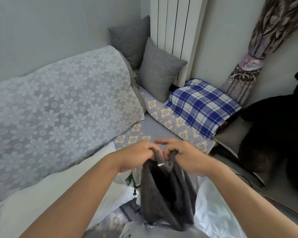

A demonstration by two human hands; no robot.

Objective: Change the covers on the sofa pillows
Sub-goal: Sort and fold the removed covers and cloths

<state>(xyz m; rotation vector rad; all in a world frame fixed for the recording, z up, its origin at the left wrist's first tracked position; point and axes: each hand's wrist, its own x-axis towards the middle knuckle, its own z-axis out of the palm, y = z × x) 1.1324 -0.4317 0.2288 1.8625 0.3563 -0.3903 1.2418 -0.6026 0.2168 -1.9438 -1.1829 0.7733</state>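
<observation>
A dark grey pillow cover point(167, 191) hangs in front of me, its open top edge with a small white zipper pull held up between both hands. My left hand point(136, 157) grips the cover's left edge and my right hand point(184, 155) grips its right edge, close together. A white bare pillow point(62, 191) lies on the sofa seat at the lower left, beside the cover. Two grey pillows point(158, 71) lean in the sofa's far corner. A blue-and-white checked pillow point(201, 107) lies at the right end of the seat.
A lace floral throw point(58, 109) covers the sofa back on the left. The patterned seat cover point(151, 129) shows beyond my hands. White plastic wrapping point(212, 212) lies at the lower right. A white radiator point(172, 24), a tied curtain point(258, 48) and a dark shape point(275, 131) stand at the right.
</observation>
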